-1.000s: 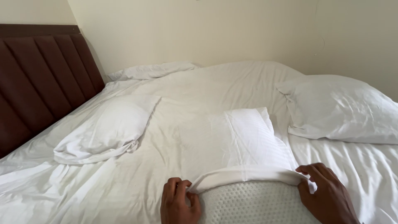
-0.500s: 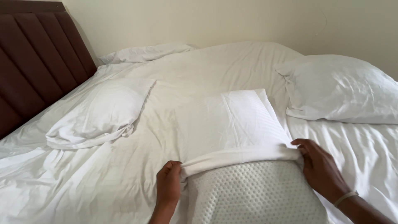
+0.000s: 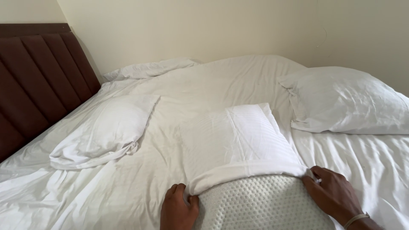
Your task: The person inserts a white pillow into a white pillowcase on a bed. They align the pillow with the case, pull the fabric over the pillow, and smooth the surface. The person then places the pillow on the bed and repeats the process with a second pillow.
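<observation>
Pillowcase (image 3: pixel 238 140) sits further back now, exposing more dimpled pillow (image 3: pixel 260 204). Left hand (image 3: pixel 179 208) and right hand (image 3: pixel 334 194) each pinch its hem; pull both corners evenly.

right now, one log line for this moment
left hand: grips pillowcase edge | right hand: grips same edge | dimpled pillow: partly covered

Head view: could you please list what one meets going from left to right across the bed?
Brown padded headboard → left pillow → left hand → white pillowcase over the dimpled pillow → right hand → large right pillow.
</observation>
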